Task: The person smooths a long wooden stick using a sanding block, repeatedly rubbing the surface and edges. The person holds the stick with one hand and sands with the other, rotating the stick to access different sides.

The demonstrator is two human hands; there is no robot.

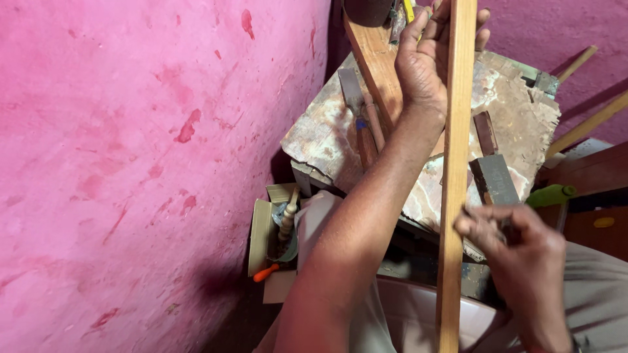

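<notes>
A long thin wooden strip (453, 176) runs almost straight up and down the picture, from the top edge to the bottom edge. The left hand (428, 55) is up high, with its grip wrapped around the strip near the top; the fingers curl behind the wood. The right hand (517, 252) is lower down, and its fingertips (468, 222) pinch the right edge of the strip, so that grip is closed on the wood too.

Under the strip sits a worn counter (320, 140) with a chipped, ragged front edge. The strip crosses over that edge and hangs out past it, toward the person's lap. On the counter lie a flat metal chisel (351, 91), a slanting wooden plank (376, 62) and a dark block (494, 180), which is just beside the strip on the right. A green handle (549, 195) pokes out near the counter's right edge.

On the left a big pink wall (144, 163) stands close, so there is only a thin gap between it and the counter. Down in that gap sits a small cardboard box (261, 232) with a turned wooden peg (288, 219) and an orange-handled tool (265, 272). Right of the strip there is more open room.
</notes>
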